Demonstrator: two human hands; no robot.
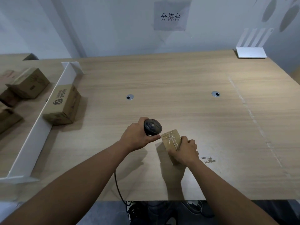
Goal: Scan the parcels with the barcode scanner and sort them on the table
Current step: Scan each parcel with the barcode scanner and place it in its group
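Observation:
My left hand [138, 137] grips a black barcode scanner [152, 127], its head pointing right and down at a small taped cardboard parcel [171, 139]. My right hand [185, 151] holds that parcel from its right side, tilted up off the wooden table [178, 82] near the front middle. The scanner head sits almost against the parcel's upper left corner. The scanner's black cable [118, 189] hangs over the table's front edge. The near part of the parcel is hidden by my right hand.
A brown box [63, 104] with a printed logo lies against a white divider [43, 117] at the left. Several more boxes [27, 83] lie beyond the divider. A white router [250, 51] stands at the back right. Two cable grommets [130, 97] sit mid-table.

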